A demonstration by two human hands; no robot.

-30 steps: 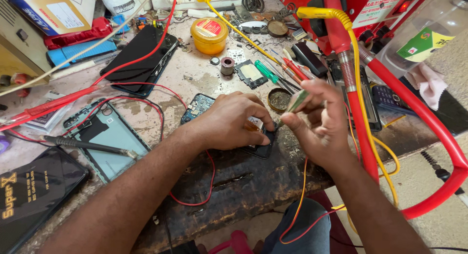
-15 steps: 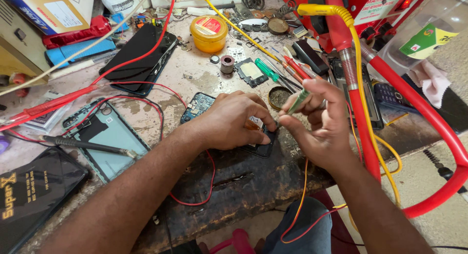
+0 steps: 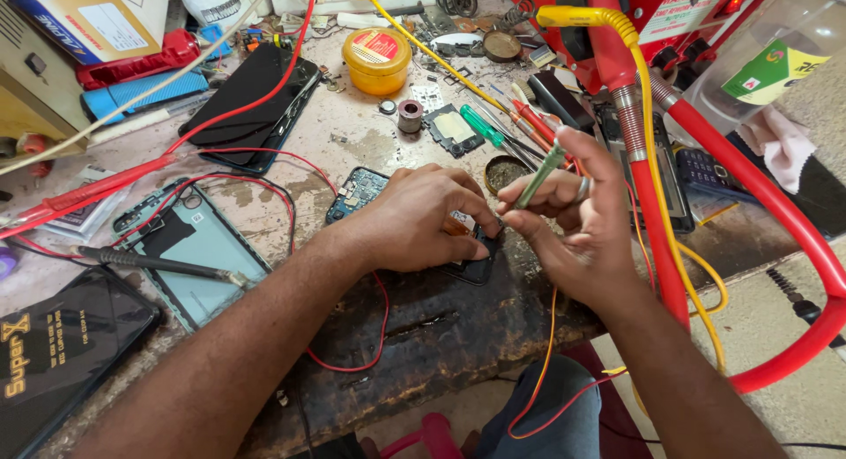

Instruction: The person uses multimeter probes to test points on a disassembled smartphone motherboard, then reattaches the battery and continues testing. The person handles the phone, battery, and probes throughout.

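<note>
1. Pressing down on a small dark phone part [image 3: 476,267], the left hand [image 3: 423,217] has its fingers curled over it and pinches its top edge.
2. That flat, black part lies on the rough, dark front edge of the workbench [image 3: 414,327], right between the two hands.
3. The right hand [image 3: 582,225] grips a thin green tool [image 3: 539,175] like a pencil. Its fingers are closed tight around it, and a shiny ring sits on one finger.
4. The tool's tip points down to the top edge of the part.
5. A thin red wire [image 3: 374,336] loops under the left wrist, and an orange wire [image 3: 548,336] hangs below the right hand.
6. Just behind the left hand lies a blue-green circuit board [image 3: 354,193] with tiny bumps.
7. A small round tin [image 3: 504,171] full of brown crumbly stuff sits by the right hand's fingers.
8. Farther back stands a round yellow tub [image 3: 377,61] with a red lid.
9. On the left, a smooth, pale blue phone back [image 3: 198,248] lies flat with a dark probe [image 3: 159,263] across it.
</note>
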